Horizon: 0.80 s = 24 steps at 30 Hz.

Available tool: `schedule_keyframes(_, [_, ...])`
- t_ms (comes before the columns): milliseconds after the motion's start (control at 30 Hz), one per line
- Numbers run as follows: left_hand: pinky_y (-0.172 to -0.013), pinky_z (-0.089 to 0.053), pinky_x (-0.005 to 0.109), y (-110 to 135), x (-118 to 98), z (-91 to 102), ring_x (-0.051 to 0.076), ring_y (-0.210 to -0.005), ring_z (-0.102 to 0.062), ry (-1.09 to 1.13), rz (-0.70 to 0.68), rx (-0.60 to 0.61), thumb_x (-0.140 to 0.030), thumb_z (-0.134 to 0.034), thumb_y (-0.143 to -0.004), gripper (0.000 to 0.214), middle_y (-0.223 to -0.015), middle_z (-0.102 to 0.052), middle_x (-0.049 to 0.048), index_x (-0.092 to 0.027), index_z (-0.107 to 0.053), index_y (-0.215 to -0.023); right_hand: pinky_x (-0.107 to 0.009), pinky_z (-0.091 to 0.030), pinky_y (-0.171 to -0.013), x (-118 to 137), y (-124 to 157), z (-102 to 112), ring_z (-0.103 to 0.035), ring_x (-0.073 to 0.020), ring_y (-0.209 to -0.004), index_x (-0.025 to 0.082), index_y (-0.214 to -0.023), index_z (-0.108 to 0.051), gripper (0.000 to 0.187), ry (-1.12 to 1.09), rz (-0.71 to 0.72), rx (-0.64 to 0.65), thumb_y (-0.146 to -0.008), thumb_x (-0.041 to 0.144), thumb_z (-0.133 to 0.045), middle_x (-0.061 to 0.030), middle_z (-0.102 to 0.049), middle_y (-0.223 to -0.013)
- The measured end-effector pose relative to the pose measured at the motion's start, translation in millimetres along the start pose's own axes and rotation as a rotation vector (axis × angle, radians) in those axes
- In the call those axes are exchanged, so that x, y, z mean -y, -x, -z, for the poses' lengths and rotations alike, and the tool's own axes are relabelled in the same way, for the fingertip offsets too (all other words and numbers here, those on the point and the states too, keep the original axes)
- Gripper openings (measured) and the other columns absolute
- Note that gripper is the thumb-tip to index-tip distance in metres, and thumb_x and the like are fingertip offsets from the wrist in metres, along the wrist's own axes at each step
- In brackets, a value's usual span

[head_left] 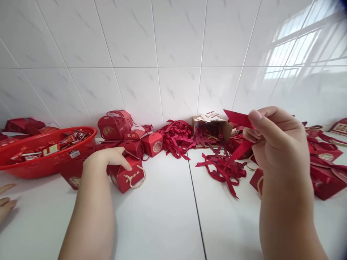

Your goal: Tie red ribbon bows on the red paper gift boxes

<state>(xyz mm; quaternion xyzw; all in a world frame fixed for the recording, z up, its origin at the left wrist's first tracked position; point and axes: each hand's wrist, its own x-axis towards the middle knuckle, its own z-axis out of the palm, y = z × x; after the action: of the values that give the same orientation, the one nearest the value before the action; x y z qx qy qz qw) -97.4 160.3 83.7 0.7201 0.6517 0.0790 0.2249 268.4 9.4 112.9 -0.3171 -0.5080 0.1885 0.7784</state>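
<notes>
Nearest, at the left edge, another person's hand (7, 204) reaches over the table (157, 216); a bump between the 2 people could knock things. The left hand (110, 157) lies over a small red box (121, 179) standing left of centre; I cannot tell whether it grips or only rests. Pressing hard might dent the walls, and the rope handle (145, 177) could catch a finger or strand. The right hand (282, 141) pinches a red ribbon (236, 118) between thumb and fingers, raised off the table. Its lower length drops towards a loose ribbon pile (223, 173); if strands are tangled, lifting could drag others along.

As for writing, the gold marks on the near box are illegible, and the sticker (74, 154) on the red basin (40, 170) is too small. Farther back, 2 characters on another box (131, 135) look like 歡喜; the cards (210, 116) on the carton (226, 131) carry unreadable red print.
</notes>
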Motion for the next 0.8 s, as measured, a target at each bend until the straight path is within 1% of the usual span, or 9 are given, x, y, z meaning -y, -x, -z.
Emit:
schedule_keyframes(67, [-0.068,-0.050,0.039,6,-19,-2.3,0.034,-0.091,-0.063,-0.049,0.046,0.120,-0.043,-0.081,-0.043,0.066,-0.107,-0.067,0.0087,-0.026,-0.061,-0.103,-0.022,-0.029,-0.045,1,0,1,-0.033,-0.0068,-0.049,0.020,-0.064,-0.060,0.019,0.039,0.002,0.030,-0.071,0.030,-0.076,0.0054,-0.040,-0.054])
schedule_keyframes(133, [-0.074,-0.050,0.036,16,-44,-8.2,0.033,-0.099,-0.060,-0.098,-0.073,0.168,-0.043,-0.078,-0.046,0.072,-0.115,-0.063,0.0067,-0.029,-0.056,-0.113,-0.022,-0.028,-0.045,2,1,1,-0.034,-0.0068,-0.049,0.019,-0.065,-0.060,0.021,0.127,-0.027,0.131,-0.074,0.032,-0.073,0.0050,-0.041,-0.054])
schedule_keyframes(233, [-0.078,-0.049,0.036,32,-83,-26.7,0.035,-0.109,-0.054,-0.232,-0.215,0.121,-0.043,-0.074,-0.050,0.086,-0.120,-0.060,0.0076,-0.031,-0.045,-0.130,-0.022,-0.024,-0.043,-2,2,0,-0.031,-0.0064,-0.047,0.018,-0.063,-0.054,0.028,0.374,-0.129,0.381,-0.078,0.038,-0.067,0.0054,-0.039,-0.053])
schedule_keyframes(300, [-0.075,-0.050,0.037,37,-104,-44.0,0.037,-0.113,-0.050,-0.295,-0.290,0.148,-0.043,-0.070,-0.055,0.087,-0.124,-0.057,0.0086,-0.033,-0.040,-0.136,-0.022,-0.023,-0.043,-11,2,-2,-0.031,-0.0066,-0.047,0.018,-0.060,-0.050,0.032,0.568,-0.203,0.566,-0.080,0.041,-0.063,0.0056,-0.037,-0.053])
schedule_keyframes(367, [-0.079,-0.049,0.040,37,-118,-60.9,0.038,-0.122,-0.043,-0.325,-0.375,0.180,-0.043,-0.068,-0.058,0.086,-0.134,-0.051,0.0078,-0.034,-0.037,-0.138,-0.023,-0.024,-0.044,-24,0,-4,-0.033,-0.0076,-0.049,0.018,-0.059,-0.046,0.034,0.735,-0.262,0.726,-0.081,0.041,-0.059,0.0050,-0.039,-0.054])
schedule_keyframes(433, [-0.087,-0.046,0.043,33,-126,-72.8,0.039,-0.131,-0.032,-0.345,-0.430,0.175,-0.044,-0.067,-0.059,0.087,-0.144,-0.040,0.0060,-0.034,-0.034,-0.140,-0.024,-0.026,-0.046,-40,-3,-6,-0.035,-0.0087,-0.050,0.019,-0.058,-0.043,0.034,0.859,-0.314,0.840,-0.081,0.040,-0.056,0.0041,-0.042,-0.055])
schedule_keyframes(500, [-0.091,-0.044,0.046,31,-127,-77.2,0.040,-0.132,-0.030,-0.358,-0.427,0.176,-0.050,-0.065,-0.061,0.086,-0.148,-0.035,0.0065,-0.031,-0.036,-0.139,-0.025,-0.028,-0.047,-55,-6,-7,-0.036,-0.0094,-0.051,0.019,-0.057,-0.042,0.032,0.938,-0.361,0.896,-0.081,0.037,-0.054,0.0034,-0.043,-0.056])
schedule_keyframes(633, [-0.089,-0.045,0.042,29,-123,-70.8,0.035,-0.119,-0.050,-0.317,-0.384,0.247,-0.059,-0.059,-0.067,0.074,-0.138,-0.048,0.0101,-0.028,-0.046,-0.132,-0.025,-0.026,-0.046,-72,-8,-10,-0.033,-0.0093,-0.050,0.019,-0.056,-0.038,0.032,0.957,-0.404,0.923,-0.081,0.035,-0.051,0.0038,-0.039,-0.054])
schedule_keyframes(800, [-0.088,-0.046,0.038,26,-121,-69.6,0.030,-0.115,-0.054,-0.281,-0.422,0.205,-0.055,-0.052,-0.075,0.059,-0.138,-0.048,0.0058,-0.031,-0.049,-0.128,-0.024,-0.026,-0.045,-83,-3,-19,-0.033,-0.0088,-0.050,0.019,-0.056,-0.034,0.033,0.886,-0.428,0.968,-0.081,0.035,-0.050,0.0039,-0.039,-0.054])
